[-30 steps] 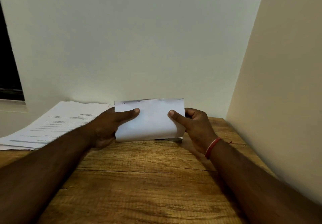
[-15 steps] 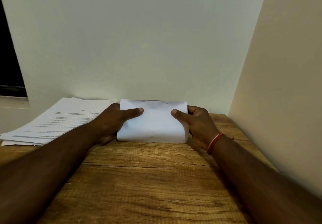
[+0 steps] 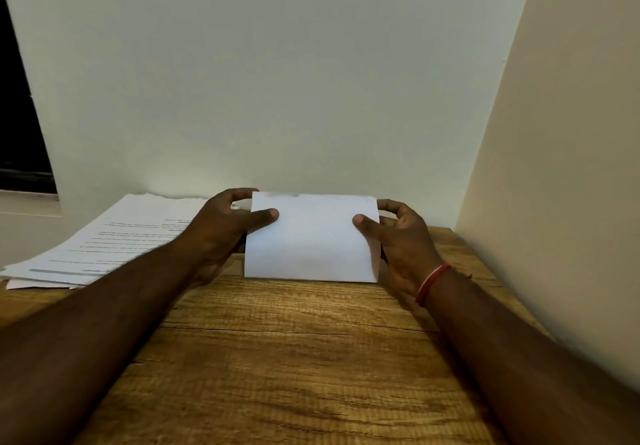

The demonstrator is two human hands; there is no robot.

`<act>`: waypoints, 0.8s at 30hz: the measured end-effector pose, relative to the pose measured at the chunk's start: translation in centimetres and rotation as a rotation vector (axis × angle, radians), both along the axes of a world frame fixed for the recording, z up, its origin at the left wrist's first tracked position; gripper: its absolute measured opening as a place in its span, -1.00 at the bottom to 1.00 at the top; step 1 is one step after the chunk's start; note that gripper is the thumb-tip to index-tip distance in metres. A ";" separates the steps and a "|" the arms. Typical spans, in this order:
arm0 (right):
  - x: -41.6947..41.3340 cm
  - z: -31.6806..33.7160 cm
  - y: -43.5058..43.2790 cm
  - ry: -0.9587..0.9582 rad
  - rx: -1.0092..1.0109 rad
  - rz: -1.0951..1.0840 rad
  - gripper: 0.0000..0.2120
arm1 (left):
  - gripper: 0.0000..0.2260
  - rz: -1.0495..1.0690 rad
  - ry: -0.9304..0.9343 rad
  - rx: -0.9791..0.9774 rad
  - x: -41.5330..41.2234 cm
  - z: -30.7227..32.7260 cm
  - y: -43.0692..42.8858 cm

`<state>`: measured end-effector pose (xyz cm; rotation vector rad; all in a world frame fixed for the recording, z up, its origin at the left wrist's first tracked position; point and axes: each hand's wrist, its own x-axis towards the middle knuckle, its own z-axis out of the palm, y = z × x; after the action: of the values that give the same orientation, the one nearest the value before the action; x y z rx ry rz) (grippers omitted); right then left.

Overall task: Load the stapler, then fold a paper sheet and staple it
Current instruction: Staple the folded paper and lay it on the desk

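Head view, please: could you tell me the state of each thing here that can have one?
Sheet: folded over, held upright, lower edge at the table.
Left hand: pinches the sheet's left edge, thumb in front.
Right hand: pinches the sheet's right edge, thumb in front.
Paper stack: lying flat, printed side up.
Wristband: worn on the right wrist.

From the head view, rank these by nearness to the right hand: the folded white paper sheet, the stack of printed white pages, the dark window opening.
1. Folded white paper sheet, pinched by the right hand at its right edge.
2. Stack of printed white pages, left of the sheet, past the left hand.
3. Dark window opening, far left.
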<state>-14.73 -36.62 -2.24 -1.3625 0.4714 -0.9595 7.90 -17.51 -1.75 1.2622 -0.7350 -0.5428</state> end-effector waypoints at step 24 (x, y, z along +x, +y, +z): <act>-0.3 0.1 -0.2 0.000 -0.072 -0.020 -0.83 | -0.80 -0.037 -0.235 -0.051 0.3 -0.2 0.3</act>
<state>-15.00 -36.84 -2.17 -1.4252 0.4552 -1.0014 8.16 -17.26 -1.96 1.2793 -0.9640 -0.4070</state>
